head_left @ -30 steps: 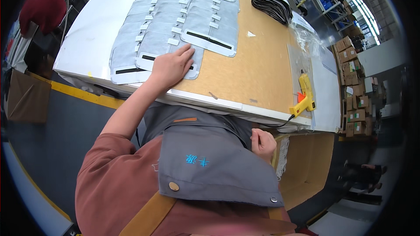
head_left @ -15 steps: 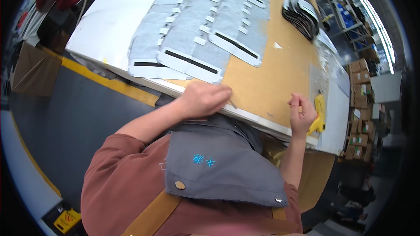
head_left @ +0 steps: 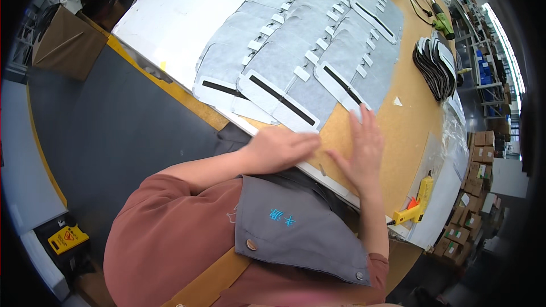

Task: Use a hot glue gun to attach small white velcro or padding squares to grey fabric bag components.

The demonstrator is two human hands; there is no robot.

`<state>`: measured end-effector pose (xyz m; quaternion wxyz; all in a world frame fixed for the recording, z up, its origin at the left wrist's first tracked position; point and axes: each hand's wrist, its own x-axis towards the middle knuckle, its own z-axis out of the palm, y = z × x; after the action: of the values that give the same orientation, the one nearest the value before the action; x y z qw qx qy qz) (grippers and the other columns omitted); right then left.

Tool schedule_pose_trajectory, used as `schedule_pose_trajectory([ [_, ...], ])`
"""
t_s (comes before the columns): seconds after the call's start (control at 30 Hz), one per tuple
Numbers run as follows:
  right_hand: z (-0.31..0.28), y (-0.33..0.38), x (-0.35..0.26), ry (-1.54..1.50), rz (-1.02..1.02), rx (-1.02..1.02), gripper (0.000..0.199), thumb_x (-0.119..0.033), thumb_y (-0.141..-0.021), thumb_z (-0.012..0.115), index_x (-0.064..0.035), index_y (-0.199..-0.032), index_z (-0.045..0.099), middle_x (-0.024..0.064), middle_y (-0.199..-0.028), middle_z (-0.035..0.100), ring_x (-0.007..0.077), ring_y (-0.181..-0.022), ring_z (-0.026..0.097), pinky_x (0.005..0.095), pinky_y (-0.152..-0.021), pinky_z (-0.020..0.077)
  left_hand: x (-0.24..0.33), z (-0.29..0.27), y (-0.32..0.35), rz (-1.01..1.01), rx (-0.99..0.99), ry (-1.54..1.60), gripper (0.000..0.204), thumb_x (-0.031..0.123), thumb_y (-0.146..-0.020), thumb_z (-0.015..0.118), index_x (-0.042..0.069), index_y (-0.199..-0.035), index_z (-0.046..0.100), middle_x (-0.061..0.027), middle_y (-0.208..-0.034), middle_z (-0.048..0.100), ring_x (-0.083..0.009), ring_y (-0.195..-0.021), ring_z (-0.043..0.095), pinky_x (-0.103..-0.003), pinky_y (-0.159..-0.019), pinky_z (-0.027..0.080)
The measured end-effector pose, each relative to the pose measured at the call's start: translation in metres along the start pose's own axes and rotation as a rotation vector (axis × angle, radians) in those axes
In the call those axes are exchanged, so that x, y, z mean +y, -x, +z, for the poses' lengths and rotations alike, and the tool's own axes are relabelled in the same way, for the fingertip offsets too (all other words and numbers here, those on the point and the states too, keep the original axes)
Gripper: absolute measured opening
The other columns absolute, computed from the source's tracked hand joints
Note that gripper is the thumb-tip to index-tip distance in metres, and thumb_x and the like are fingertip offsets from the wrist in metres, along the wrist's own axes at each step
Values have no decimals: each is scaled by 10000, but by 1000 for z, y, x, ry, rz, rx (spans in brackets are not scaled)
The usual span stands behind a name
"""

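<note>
Left of the table (head_left: 406, 142) stood a brown carton (head_left: 71, 48), and beyond its right side were stacked cardboard boxes (head_left: 475, 185); the contents of both were hidden. Grey panels (head_left: 278, 57) overlapped in rows across the table's middle, some ends close to its near edge. There the left hand (head_left: 281, 149) was blurred, fingers together, its grip impossible to tell. The right hand (head_left: 365, 150), fingers spread, held nothing near one panel's end. The table's brown surface stretched from the panels to a yellow glue gun (head_left: 420, 203) near its right corner.
</note>
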<state>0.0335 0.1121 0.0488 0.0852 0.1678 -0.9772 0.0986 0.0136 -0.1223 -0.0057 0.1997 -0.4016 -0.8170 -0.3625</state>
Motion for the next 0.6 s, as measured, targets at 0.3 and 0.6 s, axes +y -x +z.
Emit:
schedule_pose_trajectory([
  [0.3, 32, -19, -1, 52, 25, -209, 731, -537, -854, 632, -254, -1486, 398, 130, -1587, 257, 363, -1451, 242, 587, -1126, 190, -129, -104, -4, -832, 91, -564, 611, 416, -874, 681, 37, -1314, 493, -157, -1164, 640, -314, -1041, 647, -419, -826, 531],
  [0.6, 37, -17, -1, 51, 47, -199, 684, -525, -882, 594, -271, -1486, 398, 87, -1599, 248, 329, -1464, 227, 561, -1145, 165, -160, -129, -54, -1057, -310, -383, 590, 609, -777, 713, 48, -959, 676, -128, -874, 702, -252, -843, 685, -345, -728, 532],
])
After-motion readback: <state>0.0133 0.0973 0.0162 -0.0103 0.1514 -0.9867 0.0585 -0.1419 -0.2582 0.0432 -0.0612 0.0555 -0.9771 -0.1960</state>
